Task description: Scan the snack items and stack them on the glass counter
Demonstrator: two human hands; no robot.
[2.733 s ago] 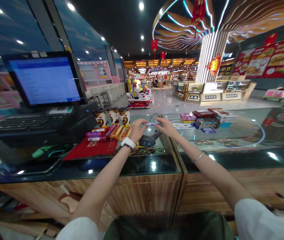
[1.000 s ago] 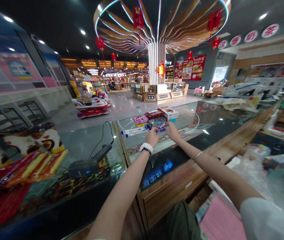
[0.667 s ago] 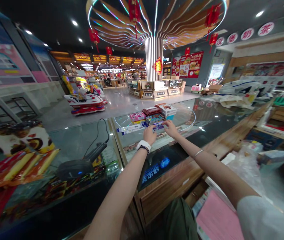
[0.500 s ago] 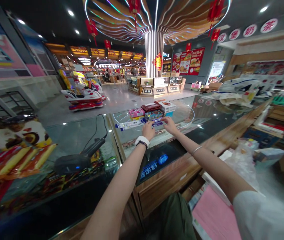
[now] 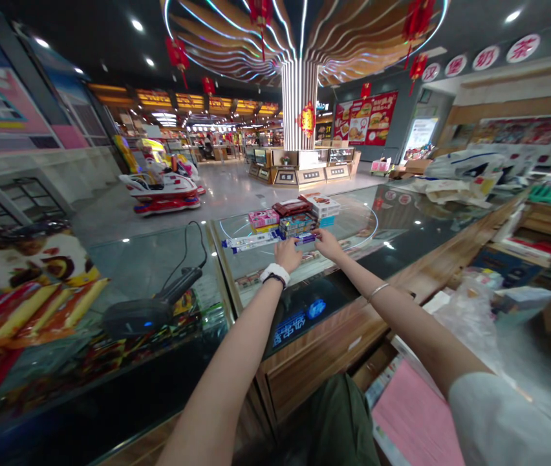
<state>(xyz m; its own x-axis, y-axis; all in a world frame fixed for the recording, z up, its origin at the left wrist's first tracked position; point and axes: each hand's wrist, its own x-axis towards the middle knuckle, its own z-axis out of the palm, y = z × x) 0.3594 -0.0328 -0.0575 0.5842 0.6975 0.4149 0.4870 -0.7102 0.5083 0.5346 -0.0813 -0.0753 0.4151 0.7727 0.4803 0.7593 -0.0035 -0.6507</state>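
Both hands meet over the glass counter at a small purple packet (image 5: 306,239), long and narrow. My left hand (image 5: 288,255) has its fingers closed at the packet's left end; the fingertips are partly hidden. The right end is pinched by my right hand (image 5: 328,246). Left of my left hand lie long blue-and-white packets (image 5: 251,243), side by side. Just behind the hands is a stack: a blue box (image 5: 297,224), a pink box (image 5: 262,218), dark red-brown packets (image 5: 291,207) on top, and a white box (image 5: 323,206) to the right.
A black handheld scanner (image 5: 144,314) with a cord lies on the left part of the glass counter (image 5: 343,265). Food packs in yellow and orange wrapping (image 5: 52,307) are at the far left. Below on the right stands an open drawer (image 5: 377,369) beside a pink sheet (image 5: 414,414).
My left hand has turned slightly, its fingers lying flatter over the packet's end. My right hand has shifted a little left and down. The stacked boxes look barely changed.
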